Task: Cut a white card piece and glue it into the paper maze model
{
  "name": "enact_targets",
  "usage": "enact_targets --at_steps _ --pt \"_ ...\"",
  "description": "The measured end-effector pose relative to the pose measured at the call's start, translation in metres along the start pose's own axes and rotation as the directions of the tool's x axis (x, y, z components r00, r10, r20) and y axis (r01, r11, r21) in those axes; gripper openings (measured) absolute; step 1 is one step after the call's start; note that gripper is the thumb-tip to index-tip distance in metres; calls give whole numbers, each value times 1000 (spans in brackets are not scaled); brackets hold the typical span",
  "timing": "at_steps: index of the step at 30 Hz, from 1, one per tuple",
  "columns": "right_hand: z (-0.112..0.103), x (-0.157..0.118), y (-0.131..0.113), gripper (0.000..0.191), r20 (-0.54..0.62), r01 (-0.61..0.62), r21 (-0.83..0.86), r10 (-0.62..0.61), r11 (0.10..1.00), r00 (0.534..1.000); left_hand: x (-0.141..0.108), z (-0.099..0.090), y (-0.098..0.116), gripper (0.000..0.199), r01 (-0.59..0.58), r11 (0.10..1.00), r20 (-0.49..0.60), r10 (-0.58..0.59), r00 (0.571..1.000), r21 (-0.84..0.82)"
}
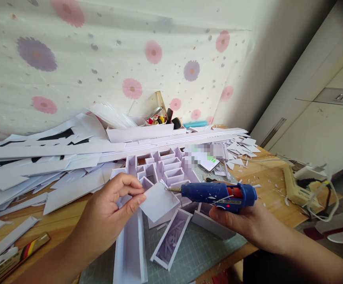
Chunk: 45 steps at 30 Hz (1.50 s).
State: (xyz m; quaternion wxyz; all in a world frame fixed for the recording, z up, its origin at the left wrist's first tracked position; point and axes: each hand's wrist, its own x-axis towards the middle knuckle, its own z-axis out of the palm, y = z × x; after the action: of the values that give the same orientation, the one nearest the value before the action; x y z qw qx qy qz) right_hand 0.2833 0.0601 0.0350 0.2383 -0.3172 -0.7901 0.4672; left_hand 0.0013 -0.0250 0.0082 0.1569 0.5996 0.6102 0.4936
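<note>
Between thumb and fingers, my left hand pinches the left corner of a small white foam board piece. A blue hot glue gun is gripped in my right hand, its red light lit. Its nozzle points left and meets the upper edge of the board piece, where a bit of glue shows. Under my hands, several small open white boxes stand joined in a cluster. A narrow white box with paper scraps inside lies on the green cutting mat, beside a long white trough.
White board sheets pile up at the left. A phone and many offcuts lie at the back right. A tool holder stands by the wall. A power strip with cords sits at the right table edge.
</note>
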Motion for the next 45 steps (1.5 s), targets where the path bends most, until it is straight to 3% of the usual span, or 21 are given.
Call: enact_targets --at_steps 17,23,30,38,45 --pt "-4 -5 1 14 0 46 30 -46 999 999 6 -3 -1 14 72 984 -35 -79 996 -163" --pt "-7 -11 4 14 -36 32 -27 -33 999 999 9 -4 -2 17 114 969 -40 -126 991 -219" --pt "-9 -14 10 16 -126 15 20 -12 1000 992 4 -3 -7 22 151 957 -50 -168 984 -246" --pt "-4 -9 3 18 -164 85 -133 -107 987 981 4 1 -5 24 208 927 20 -212 977 -312" --pt "1 -5 1 19 -161 96 -143 -119 985 980 5 1 -3 23 193 938 24 -194 981 -287"
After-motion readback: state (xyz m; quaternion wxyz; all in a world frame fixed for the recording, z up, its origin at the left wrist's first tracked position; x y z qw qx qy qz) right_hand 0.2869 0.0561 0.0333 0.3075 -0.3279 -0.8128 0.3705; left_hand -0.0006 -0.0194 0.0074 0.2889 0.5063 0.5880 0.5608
